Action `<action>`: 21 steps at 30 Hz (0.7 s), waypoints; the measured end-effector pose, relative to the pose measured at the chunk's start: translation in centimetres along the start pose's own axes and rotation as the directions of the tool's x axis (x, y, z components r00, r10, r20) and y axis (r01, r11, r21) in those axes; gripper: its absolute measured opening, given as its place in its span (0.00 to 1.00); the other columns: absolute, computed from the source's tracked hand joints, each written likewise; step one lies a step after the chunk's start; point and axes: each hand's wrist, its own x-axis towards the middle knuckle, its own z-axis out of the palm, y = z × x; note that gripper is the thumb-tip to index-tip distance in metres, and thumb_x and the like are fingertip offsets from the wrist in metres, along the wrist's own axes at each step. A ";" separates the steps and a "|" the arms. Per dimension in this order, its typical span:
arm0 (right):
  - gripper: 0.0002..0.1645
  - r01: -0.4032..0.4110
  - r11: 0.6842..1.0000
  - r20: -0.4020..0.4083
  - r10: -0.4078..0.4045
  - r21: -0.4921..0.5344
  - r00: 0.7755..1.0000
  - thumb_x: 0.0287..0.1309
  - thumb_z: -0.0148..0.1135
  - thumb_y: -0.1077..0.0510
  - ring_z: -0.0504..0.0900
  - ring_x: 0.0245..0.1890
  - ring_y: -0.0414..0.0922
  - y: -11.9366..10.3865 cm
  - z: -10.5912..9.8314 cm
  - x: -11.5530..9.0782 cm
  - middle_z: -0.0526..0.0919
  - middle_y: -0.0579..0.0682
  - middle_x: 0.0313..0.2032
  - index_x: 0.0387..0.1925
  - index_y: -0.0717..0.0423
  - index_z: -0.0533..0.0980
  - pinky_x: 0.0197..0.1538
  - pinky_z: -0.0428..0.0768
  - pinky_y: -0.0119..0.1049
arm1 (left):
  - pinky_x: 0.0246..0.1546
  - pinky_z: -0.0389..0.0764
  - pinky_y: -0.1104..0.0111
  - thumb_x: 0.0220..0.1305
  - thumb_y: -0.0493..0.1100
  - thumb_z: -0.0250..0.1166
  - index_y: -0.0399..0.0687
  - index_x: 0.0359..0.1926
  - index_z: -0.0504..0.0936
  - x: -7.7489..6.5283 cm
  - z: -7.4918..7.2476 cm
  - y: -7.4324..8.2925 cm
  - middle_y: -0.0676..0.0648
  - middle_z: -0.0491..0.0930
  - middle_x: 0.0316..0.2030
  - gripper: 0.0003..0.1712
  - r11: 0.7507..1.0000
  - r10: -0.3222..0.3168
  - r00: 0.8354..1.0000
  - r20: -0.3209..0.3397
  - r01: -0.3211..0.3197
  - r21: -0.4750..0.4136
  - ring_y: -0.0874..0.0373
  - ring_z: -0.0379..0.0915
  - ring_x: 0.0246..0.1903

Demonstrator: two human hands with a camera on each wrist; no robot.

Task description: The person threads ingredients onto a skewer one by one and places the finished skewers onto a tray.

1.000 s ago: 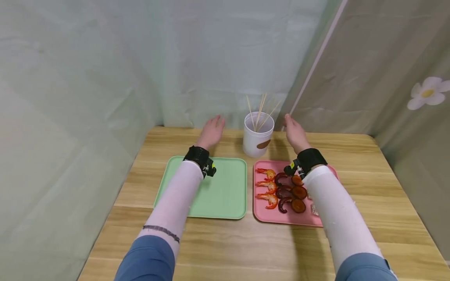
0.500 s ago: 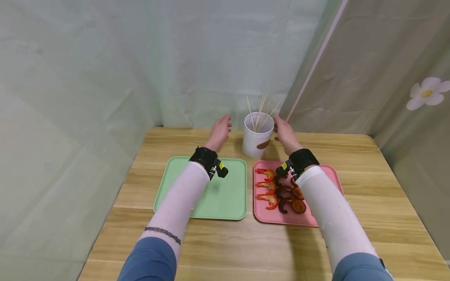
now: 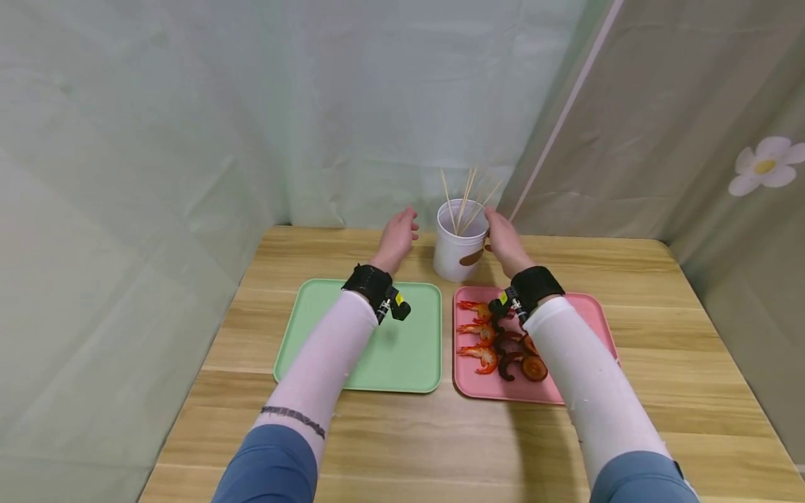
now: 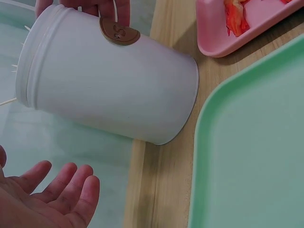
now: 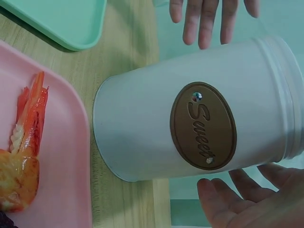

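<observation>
A white bucket (image 3: 449, 258) with a brown oval "Sweet" label (image 5: 203, 126) stands upright at the back of the table. Several thin wooden skewers (image 3: 465, 199) lean inside it. My left hand (image 3: 397, 237) is left of the bucket, fingers loosely extended and a gap away from it; the left wrist view shows its palm turned up beside the wall. On the other side, my right hand (image 3: 508, 243) is at the bucket's right wall near the rim, fingers relaxed. In the right wrist view its fingertips (image 5: 207, 187) lie right by the wall; whether they touch, I cannot tell.
A bare green tray (image 3: 402, 349) lies front left of the bucket. To the right, a pink tray (image 3: 465, 388) bears shrimp (image 3: 483, 358), dark curled tentacle pieces (image 3: 506, 369) and round brown slices (image 3: 534, 368), partly under my right forearm. Curtains (image 3: 402, 105) hang behind the table.
Both hands have moved inward toward the bucket, the left one rightward and the right one leftward up to its side. Bucket, skewers and trays stay where they were.
</observation>
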 end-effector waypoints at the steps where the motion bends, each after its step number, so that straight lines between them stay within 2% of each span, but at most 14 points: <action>1: 0.44 0.000 1.000 0.001 0.000 -0.008 1.000 0.85 0.35 0.35 0.60 0.77 0.60 0.0 0.1 0.0 0.61 0.65 0.78 0.82 0.63 0.56 0.77 0.63 0.58 | 0.54 0.74 0.56 0.88 0.59 0.40 0.37 0.75 0.70 0.0 0.0 -0.1 0.32 0.74 0.64 0.34 1.000 -0.003 1.000 0.003 0.003 -0.003 0.42 0.74 0.57; 9: 0.45 0.011 0.997 -0.009 -0.012 -0.076 1.000 0.85 0.32 0.33 0.59 0.79 0.58 0.0 0.4 -0.5 0.58 0.62 0.81 0.84 0.59 0.53 0.78 0.61 0.55 | 0.58 0.75 0.52 0.88 0.59 0.40 0.38 0.76 0.69 0.0 0.0 -0.4 0.32 0.74 0.65 0.34 1.000 -0.022 1.000 0.016 0.022 -0.004 0.41 0.74 0.58; 21: 0.47 0.015 0.997 0.008 -0.015 -0.075 1.000 0.84 0.31 0.31 0.60 0.79 0.60 0.5 0.4 -0.7 0.59 0.63 0.80 0.84 0.60 0.53 0.78 0.61 0.56 | 0.54 0.75 0.57 0.88 0.59 0.41 0.40 0.76 0.69 -0.1 0.0 -0.7 0.34 0.76 0.64 0.34 0.999 -0.033 0.999 0.021 0.033 0.017 0.43 0.75 0.57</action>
